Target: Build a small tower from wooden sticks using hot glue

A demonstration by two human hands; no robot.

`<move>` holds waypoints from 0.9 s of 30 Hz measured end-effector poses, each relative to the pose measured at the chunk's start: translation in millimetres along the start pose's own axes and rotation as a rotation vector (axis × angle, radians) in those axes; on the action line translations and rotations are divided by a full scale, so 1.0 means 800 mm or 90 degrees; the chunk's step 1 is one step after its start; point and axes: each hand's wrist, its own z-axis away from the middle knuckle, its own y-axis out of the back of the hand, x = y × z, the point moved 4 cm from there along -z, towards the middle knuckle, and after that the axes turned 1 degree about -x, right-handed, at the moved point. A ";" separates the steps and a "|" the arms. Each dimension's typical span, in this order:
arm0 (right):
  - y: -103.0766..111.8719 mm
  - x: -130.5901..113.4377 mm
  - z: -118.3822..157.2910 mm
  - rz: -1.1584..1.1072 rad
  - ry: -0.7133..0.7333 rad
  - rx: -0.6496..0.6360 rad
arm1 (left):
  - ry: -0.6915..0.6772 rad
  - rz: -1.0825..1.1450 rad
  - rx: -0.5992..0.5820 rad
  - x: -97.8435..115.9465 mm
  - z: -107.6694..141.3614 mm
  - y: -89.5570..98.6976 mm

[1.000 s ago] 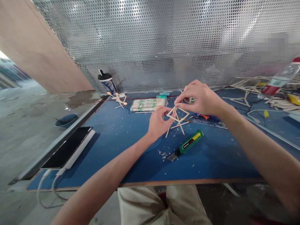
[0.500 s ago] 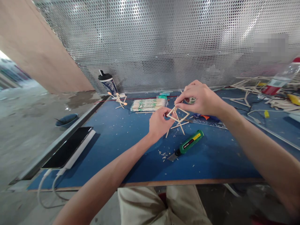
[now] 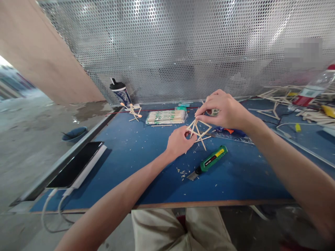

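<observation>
Stick frame (image 3: pixel 200 135), just beyond the knife (image 3: pixel 214 158): slim pale sticks, apparently wood, joined as a four-sided loop on splayed legs. Judged very light, stiff along each stick, dry rather than slippery, fragile at the joints; best held by a light pinch close to a corner, since squeezing across the open loop would probably skew it. Left hand (image 3: pixel 180 142), beyond and left of the knife: thumb and fingers curled in at the frame's left side; whether they pinch a stick or merely touch it cannot be told. Right hand (image 3: pixel 221 109), beyond the knife: thumb and fingertips closed on the loop's far corner. Materials, left to right: phone (image 3: pixel 75 164), well left of the knife, glossy black and flat, on a smooth white slab (image 3: pixel 90 165); cup (image 3: pixel 121 94), far left beyond the knife, tapered, patterned blue, black lid; small stick piece (image 3: pixel 134 112), near the cup, crossed sticks with orange tips; packet (image 3: pixel 166 117), beyond and left of the knife, crinkled clear wrap around straight sticks; the knife itself, ribbed green body, flat metal blade; bottle (image 3: pixel 307 91), far right beyond the knife, clear, with red cap; loose sticks (image 3: pixel 314 116), beside the bottle, flat and pale, heaped.
</observation>
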 end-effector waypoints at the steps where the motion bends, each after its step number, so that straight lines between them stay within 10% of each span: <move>1: 0.000 0.000 0.000 -0.003 -0.001 0.003 | 0.004 -0.011 -0.026 -0.002 0.001 -0.002; 16: -0.001 0.001 0.000 -0.017 0.004 0.008 | -0.028 -0.004 -0.184 -0.011 0.001 0.001; 27: -0.001 0.000 0.000 -0.002 0.007 -0.005 | -0.016 0.272 -0.019 0.003 -0.016 0.012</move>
